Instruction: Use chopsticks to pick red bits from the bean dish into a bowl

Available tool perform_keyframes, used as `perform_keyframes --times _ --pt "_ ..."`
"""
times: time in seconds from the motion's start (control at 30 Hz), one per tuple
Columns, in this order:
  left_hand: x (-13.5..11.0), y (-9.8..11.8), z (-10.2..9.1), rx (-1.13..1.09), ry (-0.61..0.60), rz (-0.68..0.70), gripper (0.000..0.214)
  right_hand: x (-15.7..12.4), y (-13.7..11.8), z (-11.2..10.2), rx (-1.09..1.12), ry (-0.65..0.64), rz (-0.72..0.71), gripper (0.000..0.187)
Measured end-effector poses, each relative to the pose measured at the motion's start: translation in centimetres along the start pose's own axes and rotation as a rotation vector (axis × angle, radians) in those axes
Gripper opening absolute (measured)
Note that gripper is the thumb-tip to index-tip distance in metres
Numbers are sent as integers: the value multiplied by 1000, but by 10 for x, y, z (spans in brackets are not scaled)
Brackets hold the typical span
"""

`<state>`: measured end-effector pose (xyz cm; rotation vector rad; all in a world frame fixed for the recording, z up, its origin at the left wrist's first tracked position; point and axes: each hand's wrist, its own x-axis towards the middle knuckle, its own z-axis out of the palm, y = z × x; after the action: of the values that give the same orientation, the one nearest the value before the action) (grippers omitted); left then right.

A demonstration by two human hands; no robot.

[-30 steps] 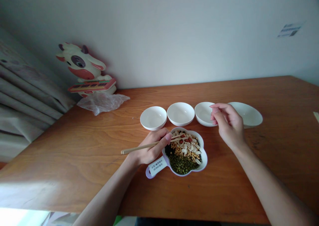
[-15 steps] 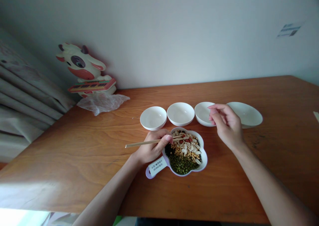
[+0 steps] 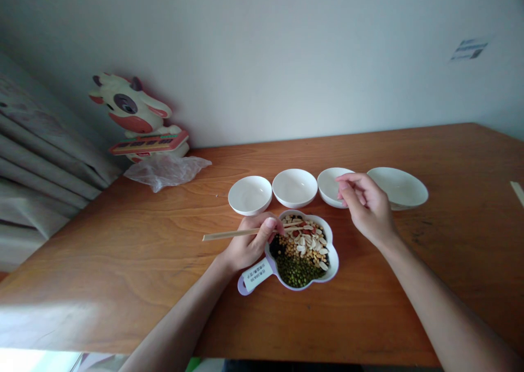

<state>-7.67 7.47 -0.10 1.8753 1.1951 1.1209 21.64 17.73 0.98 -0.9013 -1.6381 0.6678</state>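
Wooden table [image 3: 123,263], flower-shaped bean tray [image 3: 332,257], chopsticks [image 3: 229,233] in hand

Three small white bowls [image 3: 295,188] and a wider white plate [image 3: 403,187] line up just behind the tray, which is piled with green beans [image 3: 295,270] and pale seeds [image 3: 305,246]. Left hand [image 3: 254,243] is gripping the chopsticks, tips right over the seeds. Right hand [image 3: 368,208] is up by the third bowl, fingers curled; can't tell if it's pinching anything.
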Motion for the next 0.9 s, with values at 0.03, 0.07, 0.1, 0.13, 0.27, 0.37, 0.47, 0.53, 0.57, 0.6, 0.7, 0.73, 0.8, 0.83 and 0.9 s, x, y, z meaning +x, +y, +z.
perform_keyframes --times 0.03,0.07,0.1,0.13,0.27,0.37,0.47,0.53,0.57,0.6,0.7,0.73,0.8,0.83,0.9 --pt "0 0 0 -3 2 -2 75 0 0 0 -3 -3 -2 27" --pt "1 1 0 -6 6 -2 76 0 0 0 -6 -4 -4 27" --pt "1 1 0 -6 11 0 75 0 0 0 -9 -5 -5 27" --pt "1 1 0 -5 17 3 75 0 0 1 -10 -5 -4 27" --pt "2 2 1 -7 46 14 73 -1 0 1 -14 -10 4 26" --pt "2 3 2 -19 74 5 72 0 -2 1 -23 -10 1 26" --pt "3 5 1 -49 106 -13 73 0 -1 0 -28 -11 -6 26" --pt "4 6 1 -66 125 -16 74 0 1 0 -27 -12 -5 26" --pt "4 7 0 -71 137 -16 75 0 2 0 -23 -14 -3 25" --pt "4 7 0 -73 153 -13 76 0 3 0 -19 -13 -1 25" --pt "5 7 -2 -84 231 3 76 0 6 0 -8 -8 -1 24" --pt "6 7 -2 -89 273 14 76 0 7 0 -8 -6 -5 25" --pt "11 8 -3 -98 366 41 76 0 7 0 -12 2 -15 26" --pt "15 10 -4 -99 410 51 77 0 7 0 -16 6 -19 26" --pt "26 16 -7 -99 469 68 78 0 6 0 -23 14 -24 26"
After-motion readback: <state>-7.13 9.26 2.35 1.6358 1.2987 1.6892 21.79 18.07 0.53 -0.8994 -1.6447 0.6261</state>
